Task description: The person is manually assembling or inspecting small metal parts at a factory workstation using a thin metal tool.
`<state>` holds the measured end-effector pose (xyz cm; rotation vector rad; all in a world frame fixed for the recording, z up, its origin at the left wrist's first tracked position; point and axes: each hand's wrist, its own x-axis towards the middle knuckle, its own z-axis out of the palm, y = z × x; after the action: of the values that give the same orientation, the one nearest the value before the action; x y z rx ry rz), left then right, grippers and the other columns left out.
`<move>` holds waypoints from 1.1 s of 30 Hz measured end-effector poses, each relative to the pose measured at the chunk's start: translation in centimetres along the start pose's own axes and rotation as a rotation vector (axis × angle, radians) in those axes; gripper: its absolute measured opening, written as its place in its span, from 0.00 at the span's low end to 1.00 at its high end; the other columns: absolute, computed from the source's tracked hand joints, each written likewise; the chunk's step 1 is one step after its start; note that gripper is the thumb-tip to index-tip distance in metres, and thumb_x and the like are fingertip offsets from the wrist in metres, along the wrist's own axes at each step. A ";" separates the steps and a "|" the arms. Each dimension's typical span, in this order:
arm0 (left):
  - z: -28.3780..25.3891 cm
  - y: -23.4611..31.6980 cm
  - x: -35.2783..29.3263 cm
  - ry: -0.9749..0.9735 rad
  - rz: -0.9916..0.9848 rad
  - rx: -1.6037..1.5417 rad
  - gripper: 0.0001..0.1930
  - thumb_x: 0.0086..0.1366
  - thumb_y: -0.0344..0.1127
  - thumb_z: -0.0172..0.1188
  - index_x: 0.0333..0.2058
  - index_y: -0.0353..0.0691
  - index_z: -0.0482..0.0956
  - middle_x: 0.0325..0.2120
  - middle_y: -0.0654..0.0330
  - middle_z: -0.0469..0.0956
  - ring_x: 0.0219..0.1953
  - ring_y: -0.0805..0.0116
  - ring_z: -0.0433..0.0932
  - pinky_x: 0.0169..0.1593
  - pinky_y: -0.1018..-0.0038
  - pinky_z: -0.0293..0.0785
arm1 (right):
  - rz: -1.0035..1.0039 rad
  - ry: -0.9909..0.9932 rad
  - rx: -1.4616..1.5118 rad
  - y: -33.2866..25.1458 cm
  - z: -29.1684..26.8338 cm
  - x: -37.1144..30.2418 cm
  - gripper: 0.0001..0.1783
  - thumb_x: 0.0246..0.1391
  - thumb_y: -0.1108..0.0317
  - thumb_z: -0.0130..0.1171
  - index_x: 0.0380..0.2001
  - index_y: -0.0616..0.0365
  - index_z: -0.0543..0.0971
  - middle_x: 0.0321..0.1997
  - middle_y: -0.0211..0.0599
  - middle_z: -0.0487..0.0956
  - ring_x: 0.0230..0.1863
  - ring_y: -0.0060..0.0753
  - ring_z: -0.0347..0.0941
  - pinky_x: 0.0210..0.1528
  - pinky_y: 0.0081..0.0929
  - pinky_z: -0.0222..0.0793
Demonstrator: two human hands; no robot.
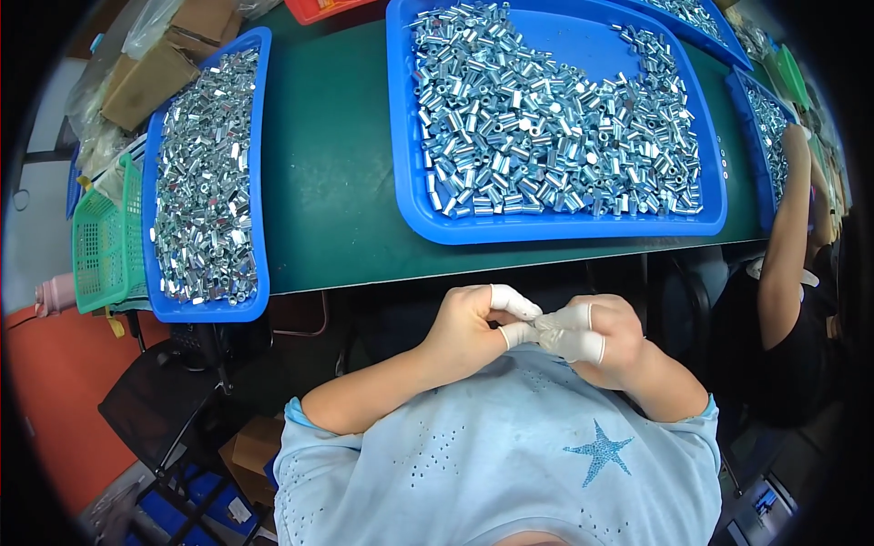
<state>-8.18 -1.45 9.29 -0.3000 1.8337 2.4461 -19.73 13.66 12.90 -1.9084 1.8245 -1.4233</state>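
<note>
My left hand (pixel 464 329) and my right hand (pixel 614 337) meet in front of my chest, just off the table's near edge. White finger cots cover the thumb and forefinger of each. The fingertips are pinched together and touch those of the other hand. Some crumpled whitish material shows between them, but whether it is a loose piece or part of a cot I cannot tell. Beyond my hands, a large blue tray (pixel 564 229) holds a heap of small silvery hex spacers (pixel 546 136); part of its bottom shows bare at the far side.
A second blue tray (pixel 208 311) of similar metal pieces stands at the left, overhanging the green table (pixel 323 173). Beside it are a green basket (pixel 96 250) and a cardboard box (pixel 150 82). At right, a co-worker's arm (pixel 785 246) reaches to another tray. A black chair (pixel 155 400) stands lower left.
</note>
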 end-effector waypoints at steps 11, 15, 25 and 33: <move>0.5 0.1 -0.3 -0.003 -0.045 -0.036 0.07 0.51 0.21 0.62 0.31 0.32 0.75 0.31 0.54 0.78 0.33 0.68 0.79 0.38 0.75 0.77 | 0.240 0.053 0.316 -0.2 -0.4 0.0 0.10 0.34 0.83 0.60 0.24 0.59 0.75 0.27 0.36 0.76 0.22 0.31 0.73 0.22 0.20 0.69; 0.5 0.4 -0.4 -0.020 -0.110 -0.279 0.07 0.51 0.20 0.61 0.31 0.32 0.76 0.30 0.54 0.78 0.33 0.68 0.79 0.38 0.75 0.77 | 0.181 0.041 0.130 -0.4 0.3 -0.7 0.10 0.36 0.83 0.60 0.25 0.60 0.75 0.26 0.35 0.76 0.23 0.32 0.74 0.24 0.20 0.70; 0.3 1.3 -0.7 -0.157 -0.135 -0.205 0.07 0.51 0.19 0.60 0.30 0.32 0.76 0.29 0.55 0.78 0.32 0.69 0.79 0.37 0.76 0.76 | 0.195 -0.051 0.252 -0.1 -1.1 -0.1 0.08 0.38 0.82 0.59 0.22 0.58 0.73 0.26 0.37 0.77 0.21 0.30 0.74 0.21 0.20 0.71; 0.1 1.7 -0.5 -0.101 -0.102 0.014 0.07 0.51 0.20 0.62 0.31 0.32 0.76 0.31 0.55 0.78 0.34 0.69 0.79 0.39 0.75 0.76 | 0.048 -0.058 0.109 -1.3 -0.8 0.7 0.10 0.34 0.81 0.61 0.21 0.57 0.73 0.27 0.36 0.77 0.18 0.29 0.72 0.18 0.20 0.68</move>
<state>-7.96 -1.76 11.02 -0.2573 1.7496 2.3352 -19.51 13.79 14.57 -1.8208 1.7181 -1.4070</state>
